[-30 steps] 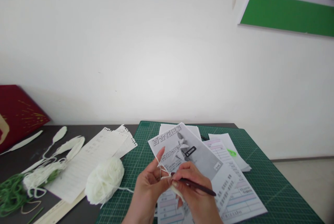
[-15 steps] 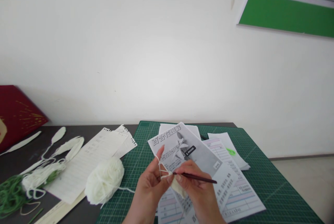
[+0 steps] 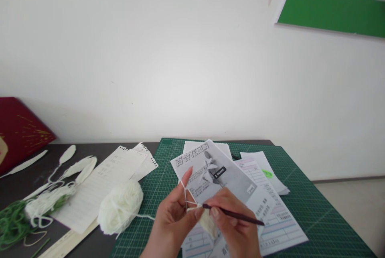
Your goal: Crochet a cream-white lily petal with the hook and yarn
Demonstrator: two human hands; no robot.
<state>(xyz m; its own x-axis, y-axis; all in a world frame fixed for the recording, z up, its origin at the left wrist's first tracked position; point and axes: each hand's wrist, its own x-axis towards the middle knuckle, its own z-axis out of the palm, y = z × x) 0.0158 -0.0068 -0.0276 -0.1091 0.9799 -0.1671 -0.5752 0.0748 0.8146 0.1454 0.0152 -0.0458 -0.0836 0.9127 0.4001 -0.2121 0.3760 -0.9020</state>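
My right hand (image 3: 233, 222) grips a dark brown crochet hook (image 3: 237, 214), whose tip is in the white yarn between my hands. With thumb and fingers my left hand (image 3: 176, 214) pinches the top of a small cream crochet piece (image 3: 208, 225), which hangs below the hook. Its index finger points up, and white yarn (image 3: 184, 187) runs over it and down to the hook. A strand leads left to a white yarn ball (image 3: 120, 206) at the mat's left edge. The exact stitch at the hook tip is too small to make out.
Printed sheets (image 3: 237, 177) lie under my hands on a green cutting mat (image 3: 313, 206), with a bright green clip (image 3: 266, 173) on them. To the left are handwritten pages (image 3: 102, 177), a ruler (image 3: 70, 242), white crocheted pieces (image 3: 80, 166), green yarn (image 3: 15, 222) and a red folder (image 3: 21, 133).
My right hand has shifted slightly right and down with the hook, whose handle end now reaches further right. The hook tip has moved a little away from my left fingers.
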